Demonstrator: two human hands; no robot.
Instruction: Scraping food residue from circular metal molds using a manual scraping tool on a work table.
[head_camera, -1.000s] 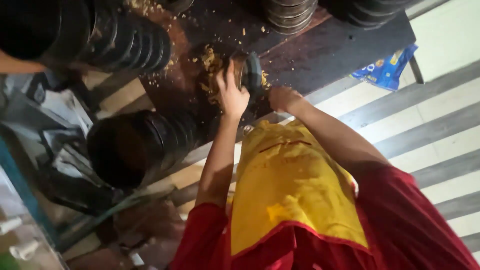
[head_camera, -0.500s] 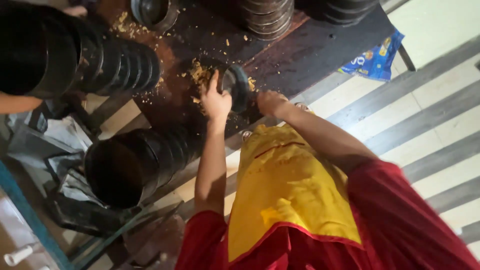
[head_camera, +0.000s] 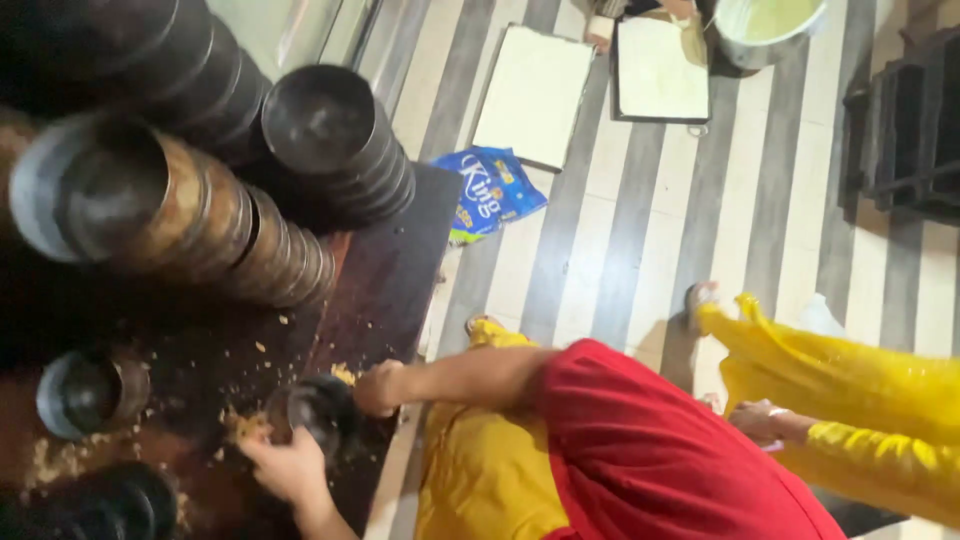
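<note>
Small dark bowl (head_camera: 318, 412) lower left on crumb-strewn dark tabletop (head_camera: 390, 270); left hand (head_camera: 290, 465) and right hand (head_camera: 378, 388) both curled on its rim. Striped floor (head_camera: 640, 230) right. View has swung since earlier.

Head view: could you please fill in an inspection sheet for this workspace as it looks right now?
Surface: dark table, strewn with crumbs.
Job's things: small dark tin near the table edge.
Clutter: leaning stacks of round tins; blue packet on the floor.
Grippers: left hand and right hand touch the small dark tin; grip unclear.
Cables: nothing seen.
Surroundings: striped floor, white boards, another person in yellow.
</note>
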